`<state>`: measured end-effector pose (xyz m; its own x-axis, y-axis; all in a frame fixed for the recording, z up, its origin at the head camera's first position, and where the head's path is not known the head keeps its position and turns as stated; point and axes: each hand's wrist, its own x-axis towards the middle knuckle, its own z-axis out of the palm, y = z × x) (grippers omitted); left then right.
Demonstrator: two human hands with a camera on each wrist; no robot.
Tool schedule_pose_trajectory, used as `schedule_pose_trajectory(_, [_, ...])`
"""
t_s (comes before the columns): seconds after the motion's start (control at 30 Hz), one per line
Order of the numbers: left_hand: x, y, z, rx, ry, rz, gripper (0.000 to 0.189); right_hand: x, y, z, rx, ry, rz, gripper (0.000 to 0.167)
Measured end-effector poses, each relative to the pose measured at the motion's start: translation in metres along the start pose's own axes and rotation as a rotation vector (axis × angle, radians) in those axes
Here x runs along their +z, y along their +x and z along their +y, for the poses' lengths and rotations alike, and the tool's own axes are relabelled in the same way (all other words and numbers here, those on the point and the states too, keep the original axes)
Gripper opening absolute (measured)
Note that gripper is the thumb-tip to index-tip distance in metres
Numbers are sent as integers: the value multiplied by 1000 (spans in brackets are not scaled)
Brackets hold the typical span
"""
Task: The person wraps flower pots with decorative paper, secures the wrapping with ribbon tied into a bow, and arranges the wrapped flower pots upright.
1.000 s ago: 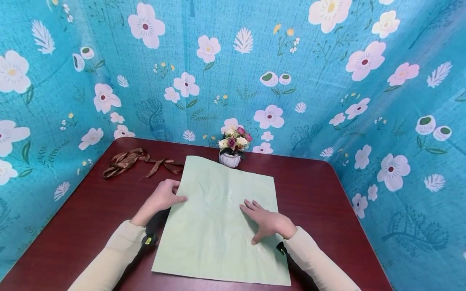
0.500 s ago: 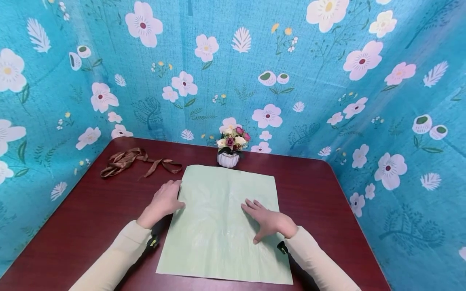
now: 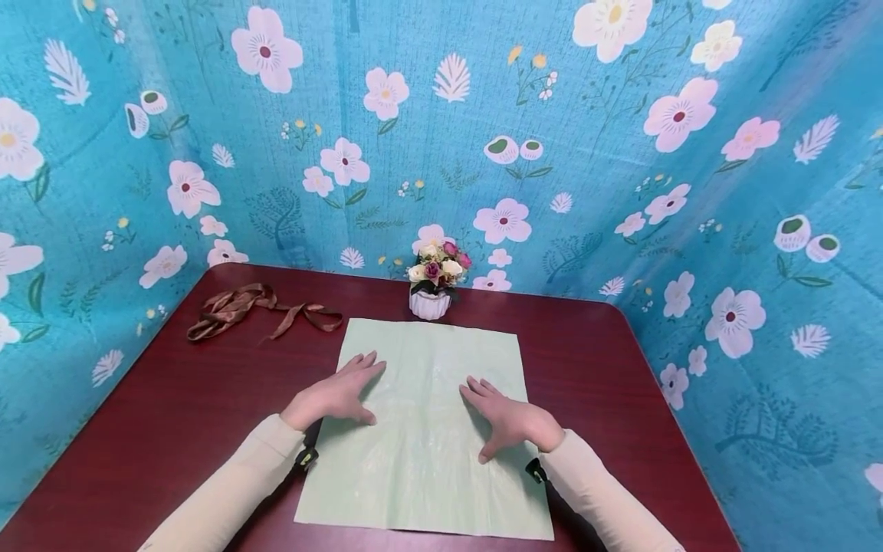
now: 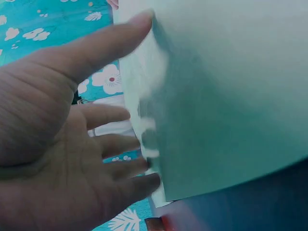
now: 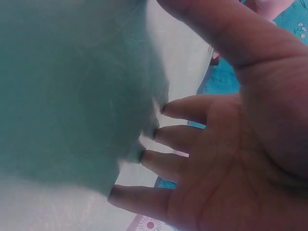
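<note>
Hanging at the back and both sides, the blue flowered cloth (image 3: 414, 46) bounds the dark red table (image 3: 607, 429) on which you work. The pale green sheet (image 3: 428, 475) lies before you on the table, its far edge just short of the potted flowers and its creases running from the far edge toward you; foreshortening does not let you tell which side is longer. The governing relation is that the sheet lies beneath both of your hands, and neither is clearly nearer to it: your left hand (image 3: 339, 395) reaches inward across the left edge, your right hand (image 3: 510, 420) across the right, with a strip of sheet between them. The left fingertips stand slightly farther from you than the right. Each grip is wide, fingers and thumb spread, and holds nothing; in the right wrist view your fingertips appear to touch the sheet, whereas contact on the left is harder to tell. For sideways movement, you have room where the table extends well beyond the sheet's right edge; on the left it also extends, with the brown ribbon (image 3: 234, 307) lying loosely beyond the left hand. Forward room is the most limited, since the white pot (image 3: 429, 305) of flowers (image 3: 440, 264) stands just past the sheet's far edge.
</note>
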<state>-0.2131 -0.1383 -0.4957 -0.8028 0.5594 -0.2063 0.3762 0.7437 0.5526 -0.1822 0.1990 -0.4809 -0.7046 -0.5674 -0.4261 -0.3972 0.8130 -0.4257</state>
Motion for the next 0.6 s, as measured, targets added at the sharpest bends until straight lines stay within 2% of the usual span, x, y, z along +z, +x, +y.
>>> schedule_pose_trajectory(0.13, [-2,-2,1,-8,-4,-51,93,0,3,-1,2,-1,0,116])
schedule_pose_trajectory(0.6, [2,2,6,10,48,-80,95,0,-2,-1,33,20,-5,117])
